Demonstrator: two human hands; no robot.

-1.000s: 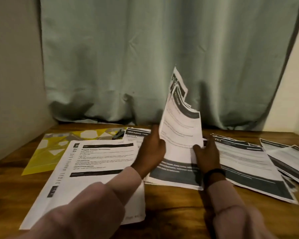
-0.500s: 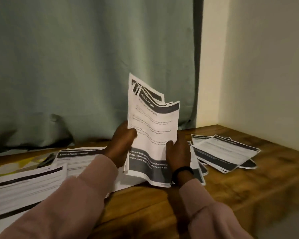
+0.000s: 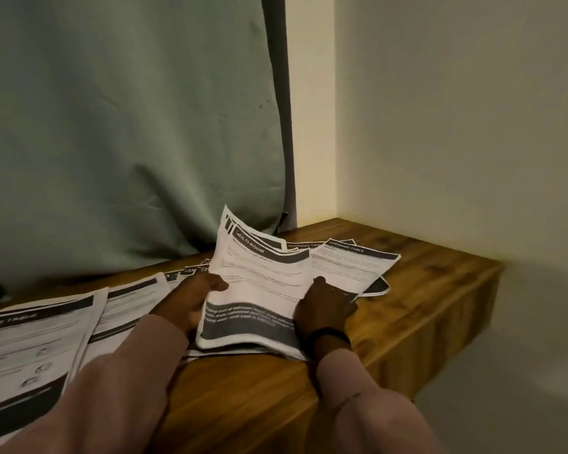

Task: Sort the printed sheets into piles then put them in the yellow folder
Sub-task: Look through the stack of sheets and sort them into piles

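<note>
A small stack of printed sheets [image 3: 259, 283], its top page headed MULTI-ROOM, is held low over the wooden table [image 3: 417, 290], bottom edge resting on the papers below. My left hand [image 3: 191, 299] grips the stack's left edge, thumb on the front. My right hand [image 3: 325, 306] grips its right edge. Behind it to the right lies a pile of sheets headed DRESSING TABLE [image 3: 354, 263]. More printed sheets [image 3: 36, 348] lie spread over the left of the table. The yellow folder is out of view.
A green curtain [image 3: 128, 126] hangs behind the table. A cream wall [image 3: 456, 126] closes the right side, and the table's right edge [image 3: 440, 322] drops off just beyond the right pile. Both pink sleeves fill the foreground.
The view has swung right, so the yellow folder has left the frame. Both hands have lowered the held stack from upright down towards the table, next to the right pile.
</note>
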